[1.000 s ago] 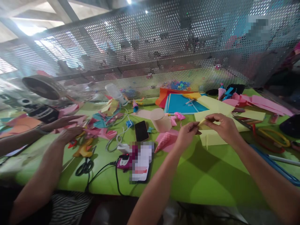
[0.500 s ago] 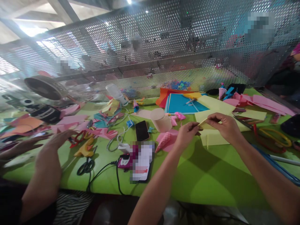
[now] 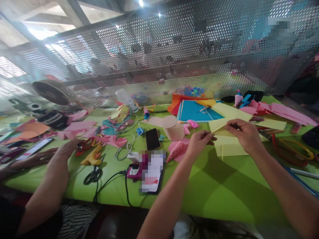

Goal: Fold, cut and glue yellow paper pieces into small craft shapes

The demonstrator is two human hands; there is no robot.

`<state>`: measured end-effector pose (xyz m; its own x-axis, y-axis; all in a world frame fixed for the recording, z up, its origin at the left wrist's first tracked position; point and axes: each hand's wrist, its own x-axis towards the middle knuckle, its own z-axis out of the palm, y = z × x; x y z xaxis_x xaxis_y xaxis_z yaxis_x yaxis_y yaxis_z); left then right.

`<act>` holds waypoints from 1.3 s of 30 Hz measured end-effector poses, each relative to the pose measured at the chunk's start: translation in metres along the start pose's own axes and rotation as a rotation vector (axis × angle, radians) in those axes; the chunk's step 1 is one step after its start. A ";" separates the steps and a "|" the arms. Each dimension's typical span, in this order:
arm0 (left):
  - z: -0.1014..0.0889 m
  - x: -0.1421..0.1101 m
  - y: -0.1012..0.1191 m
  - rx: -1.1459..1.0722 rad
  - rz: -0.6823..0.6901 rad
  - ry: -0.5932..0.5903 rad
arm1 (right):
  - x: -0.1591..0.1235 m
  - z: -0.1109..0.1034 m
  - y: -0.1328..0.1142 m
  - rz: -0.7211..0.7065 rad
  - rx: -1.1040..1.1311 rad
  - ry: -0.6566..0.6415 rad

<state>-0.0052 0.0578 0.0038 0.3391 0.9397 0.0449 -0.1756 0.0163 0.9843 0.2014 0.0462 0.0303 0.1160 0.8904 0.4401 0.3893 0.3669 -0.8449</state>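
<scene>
Since the earlier frame, the right hand (image 3: pixel 243 133) and left hand (image 3: pixel 200 141) have drawn slightly apart, exposing more of the thin yellow strip (image 3: pixel 219 128). Each grip is narrow, pinching the strip, which spans between the hands over yellow paper sheets (image 3: pixel 230 146). Left of these, a pink cone (image 3: pixel 176 150) and a dark phone (image 3: pixel 152 139) lie on the green worktop (image 3: pixel 219 192).

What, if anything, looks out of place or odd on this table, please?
Pink and teal paper scraps lie jumbled on the green table, beside a looped white cable; they look untidy, but nothing appears spilled.
</scene>
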 end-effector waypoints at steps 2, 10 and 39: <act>0.000 0.000 0.001 0.014 0.005 0.009 | 0.000 0.000 0.000 0.004 0.006 -0.003; -0.001 -0.007 0.004 0.517 0.215 -0.019 | -0.002 0.002 -0.003 -0.059 -0.060 -0.072; 0.006 -0.003 -0.001 0.130 0.170 0.082 | -0.004 -0.006 -0.018 0.080 0.012 -0.233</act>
<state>-0.0007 0.0527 0.0039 0.2378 0.9499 0.2029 -0.1018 -0.1833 0.9778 0.1997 0.0340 0.0453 -0.0680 0.9543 0.2909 0.3767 0.2945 -0.8782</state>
